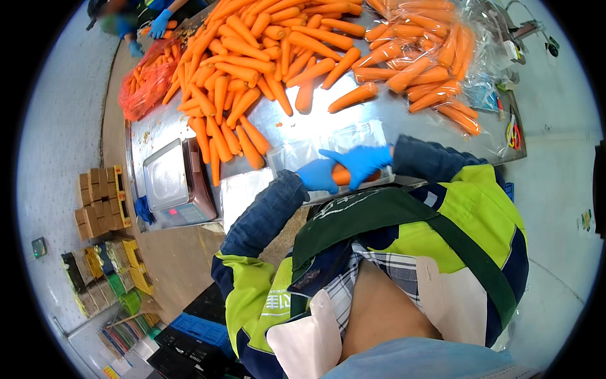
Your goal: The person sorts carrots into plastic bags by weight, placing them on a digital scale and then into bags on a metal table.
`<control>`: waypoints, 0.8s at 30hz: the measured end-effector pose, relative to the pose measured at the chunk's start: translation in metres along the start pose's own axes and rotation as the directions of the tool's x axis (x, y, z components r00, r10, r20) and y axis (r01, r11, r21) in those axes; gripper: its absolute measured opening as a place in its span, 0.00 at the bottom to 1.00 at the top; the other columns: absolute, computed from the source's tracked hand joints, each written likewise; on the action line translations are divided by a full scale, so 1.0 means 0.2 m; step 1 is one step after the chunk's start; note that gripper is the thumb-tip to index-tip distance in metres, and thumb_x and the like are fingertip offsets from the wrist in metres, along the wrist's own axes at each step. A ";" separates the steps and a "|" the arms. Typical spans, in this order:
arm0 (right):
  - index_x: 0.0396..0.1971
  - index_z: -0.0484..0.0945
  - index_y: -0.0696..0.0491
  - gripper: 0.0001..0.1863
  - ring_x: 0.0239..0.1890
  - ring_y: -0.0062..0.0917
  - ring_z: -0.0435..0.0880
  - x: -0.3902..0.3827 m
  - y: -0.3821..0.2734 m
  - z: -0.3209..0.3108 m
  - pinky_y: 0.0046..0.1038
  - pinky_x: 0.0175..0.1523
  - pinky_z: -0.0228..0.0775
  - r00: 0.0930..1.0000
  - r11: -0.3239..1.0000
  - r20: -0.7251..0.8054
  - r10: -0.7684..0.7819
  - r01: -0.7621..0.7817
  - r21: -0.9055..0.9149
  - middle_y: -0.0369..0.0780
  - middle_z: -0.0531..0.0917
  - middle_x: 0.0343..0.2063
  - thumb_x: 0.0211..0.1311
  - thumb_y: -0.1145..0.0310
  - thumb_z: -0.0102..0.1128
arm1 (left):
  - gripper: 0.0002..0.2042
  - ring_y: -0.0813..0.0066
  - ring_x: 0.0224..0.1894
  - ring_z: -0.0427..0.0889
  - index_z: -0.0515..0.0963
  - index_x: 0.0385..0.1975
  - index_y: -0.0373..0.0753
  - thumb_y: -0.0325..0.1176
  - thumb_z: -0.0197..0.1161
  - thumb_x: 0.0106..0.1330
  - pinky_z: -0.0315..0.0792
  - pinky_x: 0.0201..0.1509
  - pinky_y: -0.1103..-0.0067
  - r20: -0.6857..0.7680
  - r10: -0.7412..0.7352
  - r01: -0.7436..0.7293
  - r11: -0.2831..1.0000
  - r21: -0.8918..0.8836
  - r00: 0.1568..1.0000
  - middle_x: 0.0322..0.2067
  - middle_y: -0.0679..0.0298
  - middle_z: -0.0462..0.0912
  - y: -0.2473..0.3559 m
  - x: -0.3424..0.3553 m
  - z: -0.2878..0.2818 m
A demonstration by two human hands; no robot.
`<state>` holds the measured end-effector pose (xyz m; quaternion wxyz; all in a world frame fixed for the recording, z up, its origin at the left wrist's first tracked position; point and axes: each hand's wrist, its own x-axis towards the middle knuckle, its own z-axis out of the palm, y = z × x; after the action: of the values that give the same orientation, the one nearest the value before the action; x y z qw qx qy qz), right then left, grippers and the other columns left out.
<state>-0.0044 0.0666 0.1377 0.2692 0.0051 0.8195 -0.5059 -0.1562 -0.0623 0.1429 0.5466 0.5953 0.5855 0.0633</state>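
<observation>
Close to my body at the table's near edge, both hands wear blue gloves and hold orange carrots (341,175) between them. My left hand (317,176) closes on their left end, with its fingertips partly hidden. From the right, my right hand (362,163) curves over the same carrots, its thumb stretched toward the left hand. Clear plastic (297,155) lies around and under the carrots; whether it is a bag or a tray I cannot tell. A large heap of loose carrots (243,63) covers the far part of the metal table (363,129).
Clear bags of carrots (435,60) lie at the far right, with scissors (514,136) near the right edge. A weighing scale (170,177) stands left. Beyond it sits a red bag of carrots (148,82), near a co-worker's blue-gloved hand (160,24). Stacked cartons (98,202) stand on the floor.
</observation>
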 end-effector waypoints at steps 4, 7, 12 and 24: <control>0.71 0.44 0.54 0.54 0.47 0.37 0.78 -0.44 0.20 0.17 0.33 0.54 0.70 0.984 0.757 -0.158 0.080 0.043 0.652 0.49 0.77 0.48 0.46 0.61 0.68 | 0.25 0.68 0.31 0.81 0.81 0.43 0.33 0.49 0.68 0.54 0.75 0.38 0.74 0.071 -0.041 0.046 0.996 -0.078 0.997 0.31 0.56 0.83 0.05 0.12 -0.04; 0.70 0.47 0.54 0.49 0.48 0.34 0.77 -0.72 0.31 0.22 0.32 0.55 0.70 0.967 0.245 -0.146 0.208 0.093 0.965 0.47 0.77 0.47 0.50 0.64 0.65 | 0.15 0.84 0.22 0.75 0.83 0.37 0.37 0.43 0.65 0.60 0.70 0.26 0.84 0.027 -0.149 0.149 0.932 -0.331 0.988 0.23 0.67 0.81 -0.03 0.14 -0.30; 0.69 0.53 0.53 0.40 0.49 0.32 0.76 -0.78 0.34 0.14 0.37 0.59 0.69 0.877 -0.300 -0.416 0.241 0.475 0.827 0.44 0.76 0.46 0.55 0.68 0.55 | 0.11 0.83 0.25 0.76 0.81 0.33 0.38 0.39 0.67 0.58 0.70 0.28 0.83 -0.519 -0.345 0.094 0.889 -0.448 0.782 0.24 0.68 0.80 -0.36 0.44 -0.55; 0.69 0.53 0.53 0.38 0.59 0.37 0.72 -0.54 0.48 0.01 0.40 0.64 0.65 0.861 -0.329 -0.434 0.267 0.504 0.799 0.48 0.73 0.54 0.58 0.67 0.56 | 0.17 0.57 0.45 0.79 0.72 0.41 0.37 0.41 0.63 0.59 0.77 0.41 0.63 -0.983 -0.127 0.671 0.741 -0.004 0.134 0.42 0.54 0.77 -0.35 0.74 -1.16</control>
<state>0.1156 0.1394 0.1059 -0.1147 0.2486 0.0890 -0.9577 -0.3200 0.1656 0.1000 -0.0750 0.3514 0.9261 0.1147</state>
